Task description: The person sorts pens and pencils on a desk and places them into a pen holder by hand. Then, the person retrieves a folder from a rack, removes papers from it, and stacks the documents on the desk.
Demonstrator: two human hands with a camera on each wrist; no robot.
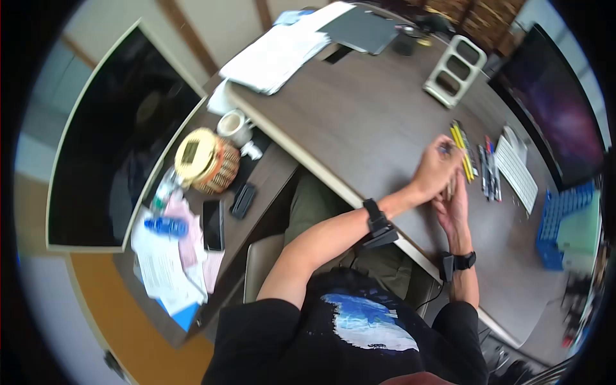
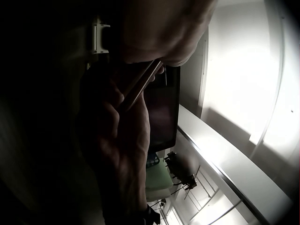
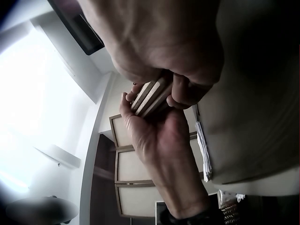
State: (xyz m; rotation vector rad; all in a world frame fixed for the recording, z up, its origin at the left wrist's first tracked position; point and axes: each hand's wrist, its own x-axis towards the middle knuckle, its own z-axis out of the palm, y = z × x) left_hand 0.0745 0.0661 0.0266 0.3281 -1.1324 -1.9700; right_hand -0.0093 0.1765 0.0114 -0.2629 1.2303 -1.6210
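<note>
My left hand (image 1: 436,168) and right hand (image 1: 454,210) meet over the desk, around a small bundle of wood-coloured pencils (image 3: 149,99). In the right wrist view, the right hand (image 3: 159,42) curls over one part of the bundle, and the left hand (image 3: 164,140) holds it from the other side. The left wrist view is dark, with the pencils (image 2: 144,83) slanting between the two hands. Fingers hide much of their length. Just beyond the hands lie yellow pencils (image 1: 462,151), and to their right a group of pens (image 1: 489,172).
A white keyboard (image 1: 516,173) and monitor (image 1: 555,106) stand at the right, near a blue basket (image 1: 550,231). A pale stand (image 1: 454,70) and papers (image 1: 276,58) are farther back. The left side table holds a mug (image 1: 235,128), woven jar (image 1: 208,163) and phone (image 1: 213,224).
</note>
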